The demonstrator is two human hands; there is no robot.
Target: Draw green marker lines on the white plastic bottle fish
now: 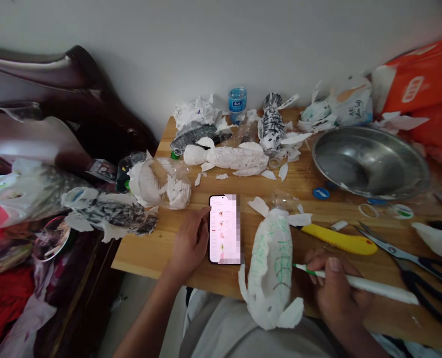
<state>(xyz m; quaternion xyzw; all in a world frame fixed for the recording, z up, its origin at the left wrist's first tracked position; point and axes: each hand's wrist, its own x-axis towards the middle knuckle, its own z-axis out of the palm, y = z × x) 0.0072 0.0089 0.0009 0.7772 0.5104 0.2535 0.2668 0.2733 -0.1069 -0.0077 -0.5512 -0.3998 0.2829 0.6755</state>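
Note:
My left hand rests on the wooden table, its fingers apart and its thumb touching the left edge of a lit phone. My right hand is closed round a white pen with a green tip. The tip touches the right side of a white paper-covered fish figure, which lies at the table's front edge and bears green scale lines.
A yellow utility knife, scissors and a steel bowl lie to the right. Several more paper fish figures, torn paper scraps, a small blue-labelled bottle and orange packs crowd the back. A dark wooden bedframe stands left.

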